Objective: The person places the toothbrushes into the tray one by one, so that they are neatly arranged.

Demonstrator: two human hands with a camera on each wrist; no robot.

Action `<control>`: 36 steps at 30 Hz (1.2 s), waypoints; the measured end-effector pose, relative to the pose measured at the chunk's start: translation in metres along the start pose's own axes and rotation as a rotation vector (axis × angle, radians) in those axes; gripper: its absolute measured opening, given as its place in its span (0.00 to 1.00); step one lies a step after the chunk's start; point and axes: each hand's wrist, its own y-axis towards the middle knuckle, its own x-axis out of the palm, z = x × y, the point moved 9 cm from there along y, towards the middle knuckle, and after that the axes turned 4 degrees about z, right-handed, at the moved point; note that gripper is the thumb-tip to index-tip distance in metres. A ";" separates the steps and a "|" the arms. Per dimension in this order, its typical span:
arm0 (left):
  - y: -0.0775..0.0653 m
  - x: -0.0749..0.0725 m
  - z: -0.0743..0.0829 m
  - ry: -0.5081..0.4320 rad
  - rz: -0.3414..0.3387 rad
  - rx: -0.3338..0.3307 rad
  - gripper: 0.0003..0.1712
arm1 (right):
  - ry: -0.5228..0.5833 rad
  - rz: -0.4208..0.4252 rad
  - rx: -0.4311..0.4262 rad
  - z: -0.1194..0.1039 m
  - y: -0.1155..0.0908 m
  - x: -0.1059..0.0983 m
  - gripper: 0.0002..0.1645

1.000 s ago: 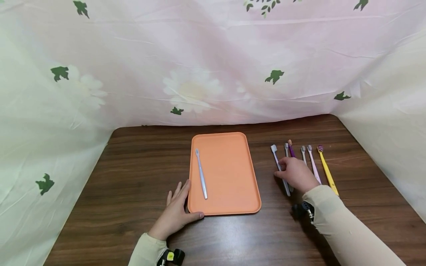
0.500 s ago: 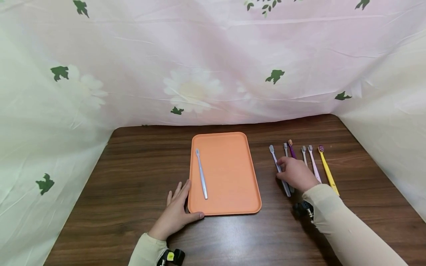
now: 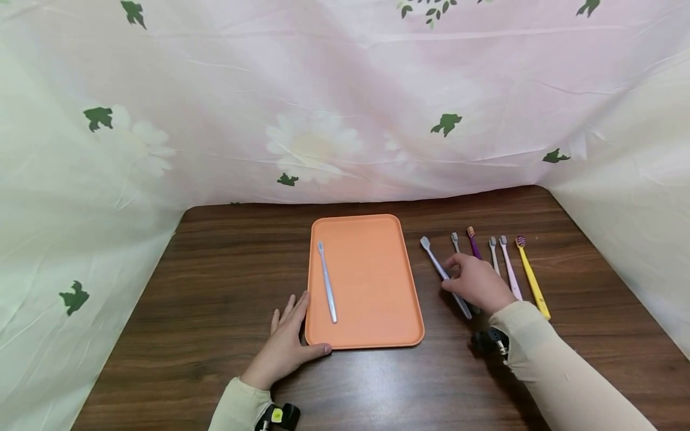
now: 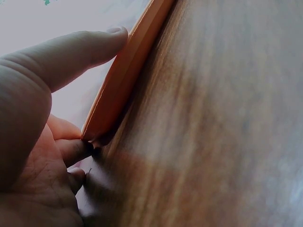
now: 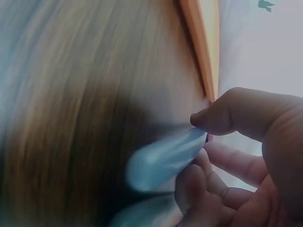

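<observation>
Right hand (image 3: 477, 282) pinches a blue brush (image 3: 439, 267) at the tray's (image 3: 372, 275) 3 o'clock; grey brush (image 3: 455, 238) alongside could snag and drag. Left hand (image 3: 283, 350), fingers spread, touches tray's 7 o'clock corner.

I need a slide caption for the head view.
Left hand against an orange tray bearing one toothbrush; right hand pinching a second toothbrush beside the tray.

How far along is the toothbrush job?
Looks done: a single toothbrush lies on the orange tray. In hand: the right hand pinches a second toothbrush. Seemingly to go: five others, including the purple toothbrush and yellow toothbrush, outside the tray.
</observation>
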 end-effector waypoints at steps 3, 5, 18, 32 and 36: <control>0.000 0.000 0.000 0.002 -0.001 -0.002 0.66 | 0.049 0.003 -0.013 -0.004 0.000 0.001 0.21; 0.000 0.000 0.000 0.004 -0.002 -0.002 0.66 | 0.077 0.004 -0.018 -0.009 0.001 0.002 0.20; 0.000 0.001 -0.002 0.008 -0.008 -0.001 0.66 | 0.215 -0.021 -0.049 -0.045 0.005 0.021 0.19; 0.001 0.000 -0.004 -0.001 -0.018 -0.003 0.67 | 0.289 -0.003 -0.055 -0.082 0.014 0.043 0.18; 0.001 0.000 -0.004 0.003 -0.027 0.003 0.67 | 0.310 -0.006 -0.039 -0.090 0.014 0.051 0.18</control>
